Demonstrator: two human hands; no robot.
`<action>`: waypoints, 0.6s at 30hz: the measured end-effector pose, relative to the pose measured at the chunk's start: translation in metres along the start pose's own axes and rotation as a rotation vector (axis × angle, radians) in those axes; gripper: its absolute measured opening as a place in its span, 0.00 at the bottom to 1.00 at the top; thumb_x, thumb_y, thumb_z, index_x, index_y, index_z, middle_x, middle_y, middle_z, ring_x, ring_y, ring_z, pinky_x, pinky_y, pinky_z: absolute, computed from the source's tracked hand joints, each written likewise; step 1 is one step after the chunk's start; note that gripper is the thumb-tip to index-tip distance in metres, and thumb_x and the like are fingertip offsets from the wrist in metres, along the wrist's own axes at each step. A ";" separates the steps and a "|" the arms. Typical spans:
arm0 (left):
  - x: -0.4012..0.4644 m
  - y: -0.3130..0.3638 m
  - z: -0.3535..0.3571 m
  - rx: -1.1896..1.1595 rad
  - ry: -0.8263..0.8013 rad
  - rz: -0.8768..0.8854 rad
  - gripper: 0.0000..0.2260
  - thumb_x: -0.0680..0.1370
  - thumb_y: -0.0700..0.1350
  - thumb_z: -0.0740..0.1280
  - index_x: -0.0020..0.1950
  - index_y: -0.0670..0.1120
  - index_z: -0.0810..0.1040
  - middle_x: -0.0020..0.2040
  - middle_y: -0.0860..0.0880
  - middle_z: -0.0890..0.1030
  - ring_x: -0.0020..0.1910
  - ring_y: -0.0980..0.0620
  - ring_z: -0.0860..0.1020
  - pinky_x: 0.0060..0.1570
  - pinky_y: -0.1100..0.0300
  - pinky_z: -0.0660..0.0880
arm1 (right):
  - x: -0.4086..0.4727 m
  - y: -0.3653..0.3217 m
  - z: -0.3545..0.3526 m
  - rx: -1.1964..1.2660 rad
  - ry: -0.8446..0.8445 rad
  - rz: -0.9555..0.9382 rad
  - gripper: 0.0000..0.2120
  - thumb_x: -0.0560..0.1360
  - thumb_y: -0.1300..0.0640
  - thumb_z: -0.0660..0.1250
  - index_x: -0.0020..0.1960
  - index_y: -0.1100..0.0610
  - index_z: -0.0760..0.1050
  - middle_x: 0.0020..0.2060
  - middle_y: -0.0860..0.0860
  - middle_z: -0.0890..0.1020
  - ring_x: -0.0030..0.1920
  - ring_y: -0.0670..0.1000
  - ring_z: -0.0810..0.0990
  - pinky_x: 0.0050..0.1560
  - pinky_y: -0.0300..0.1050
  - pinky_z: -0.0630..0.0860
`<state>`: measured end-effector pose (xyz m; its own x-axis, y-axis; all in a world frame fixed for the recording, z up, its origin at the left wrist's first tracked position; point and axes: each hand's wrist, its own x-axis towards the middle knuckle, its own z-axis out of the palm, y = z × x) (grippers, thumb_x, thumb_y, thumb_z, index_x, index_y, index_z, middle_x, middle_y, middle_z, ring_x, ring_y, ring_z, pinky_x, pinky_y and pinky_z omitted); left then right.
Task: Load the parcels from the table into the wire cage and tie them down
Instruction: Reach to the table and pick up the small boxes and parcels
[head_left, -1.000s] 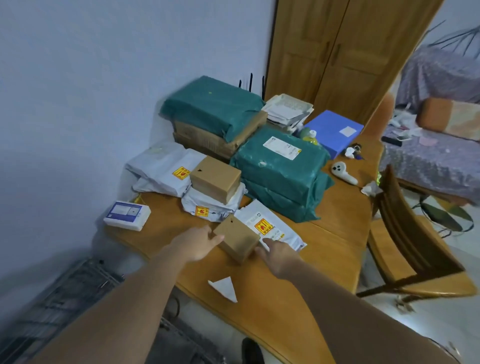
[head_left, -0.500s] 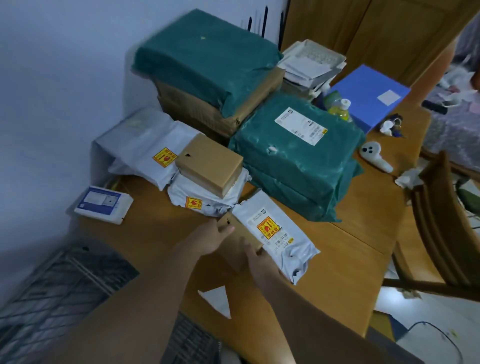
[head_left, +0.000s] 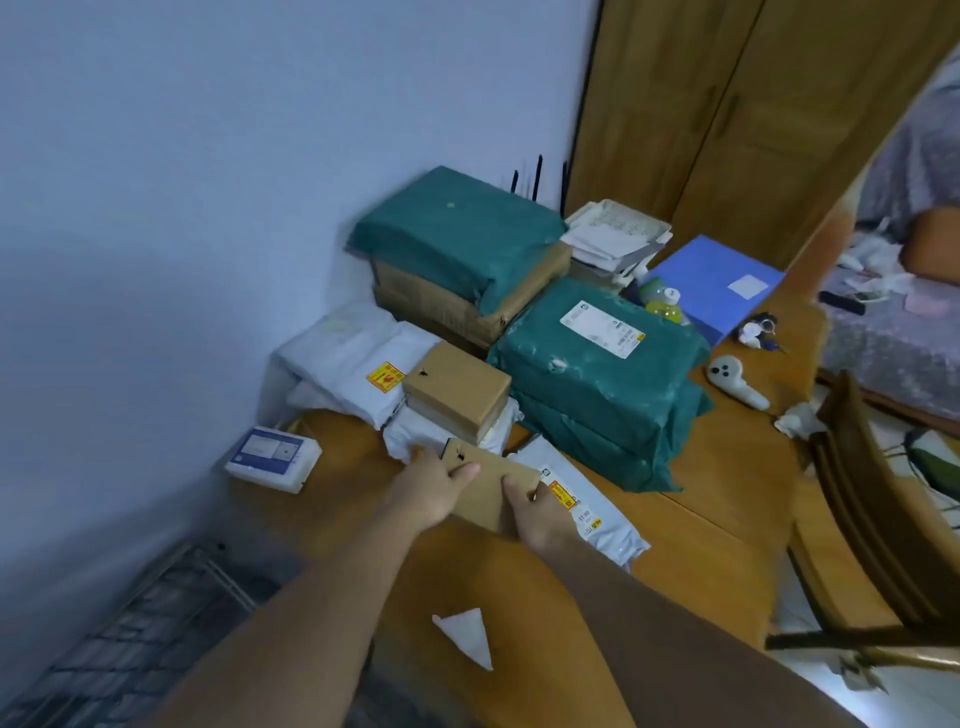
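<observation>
Left hand (head_left: 434, 486) and right hand (head_left: 535, 514) grip small box (head_left: 488, 491).

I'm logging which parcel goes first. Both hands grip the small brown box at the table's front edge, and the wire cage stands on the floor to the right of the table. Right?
Not quite. In the head view the wire cage stands on the floor to the left of the table, below the wall. The rest holds: left hand and right hand grip the small brown box.

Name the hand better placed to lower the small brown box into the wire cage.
Left. The left hand grips the small brown box on the side toward the wire cage; the right hand holds the far side.
</observation>
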<state>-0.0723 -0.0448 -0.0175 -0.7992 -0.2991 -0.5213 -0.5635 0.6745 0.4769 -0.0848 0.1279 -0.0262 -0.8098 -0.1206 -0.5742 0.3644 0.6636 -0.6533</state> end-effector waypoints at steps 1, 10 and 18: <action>-0.009 0.004 -0.015 -0.020 0.033 0.026 0.36 0.79 0.70 0.57 0.71 0.41 0.71 0.65 0.41 0.79 0.63 0.41 0.78 0.60 0.47 0.76 | -0.007 -0.015 -0.009 -0.031 0.008 -0.060 0.34 0.81 0.35 0.54 0.77 0.58 0.62 0.68 0.57 0.75 0.65 0.59 0.75 0.58 0.47 0.71; -0.110 0.059 -0.199 -0.251 0.489 0.201 0.34 0.76 0.69 0.64 0.66 0.41 0.71 0.62 0.42 0.80 0.60 0.41 0.79 0.59 0.47 0.77 | -0.100 -0.208 -0.106 -0.264 0.199 -0.668 0.37 0.79 0.34 0.57 0.79 0.56 0.58 0.69 0.58 0.75 0.65 0.60 0.76 0.62 0.50 0.73; -0.184 0.064 -0.267 -0.185 0.654 0.359 0.32 0.75 0.73 0.58 0.63 0.49 0.76 0.56 0.49 0.82 0.54 0.47 0.80 0.54 0.49 0.78 | -0.182 -0.265 -0.121 -0.252 0.264 -0.890 0.31 0.81 0.36 0.56 0.76 0.55 0.61 0.66 0.55 0.77 0.62 0.57 0.76 0.55 0.45 0.71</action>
<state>-0.0167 -0.1267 0.2980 -0.8682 -0.4605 0.1849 -0.2264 0.6991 0.6782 -0.0899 0.0636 0.3110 -0.8304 -0.5071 0.2308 -0.5185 0.5516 -0.6534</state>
